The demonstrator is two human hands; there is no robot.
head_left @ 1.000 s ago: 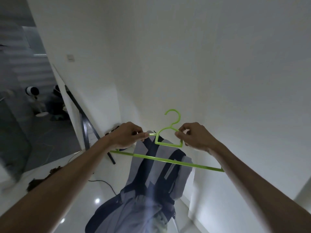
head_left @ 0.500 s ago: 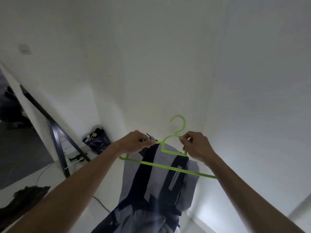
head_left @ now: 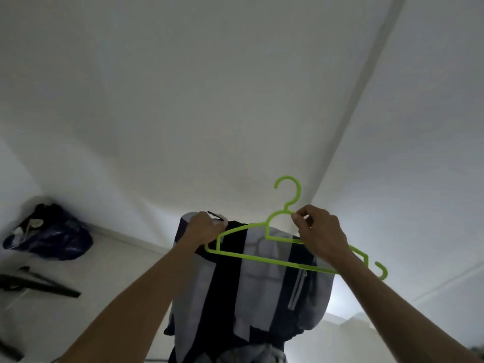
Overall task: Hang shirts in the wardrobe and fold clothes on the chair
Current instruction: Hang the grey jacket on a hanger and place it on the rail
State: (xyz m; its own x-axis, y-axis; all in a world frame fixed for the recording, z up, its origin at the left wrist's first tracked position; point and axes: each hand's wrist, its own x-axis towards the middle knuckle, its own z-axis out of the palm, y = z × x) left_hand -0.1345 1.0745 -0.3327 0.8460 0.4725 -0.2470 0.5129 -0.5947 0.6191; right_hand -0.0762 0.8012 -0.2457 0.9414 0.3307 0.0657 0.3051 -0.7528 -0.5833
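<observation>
Holding green hanger [head_left: 264, 255] up, lower middle: right hand [head_left: 320, 235] pinches neck, left hand [head_left: 207, 230] grips shirt [head_left: 251, 289] collar, likely to thread shirt on.

Two bare hands, one left hand [head_left: 207, 229] and one right hand [head_left: 320, 237], one green hanger [head_left: 262, 256], one grey-and-navy striped garment [head_left: 251, 289], and one dark bag [head_left: 49, 233] at far left.
</observation>
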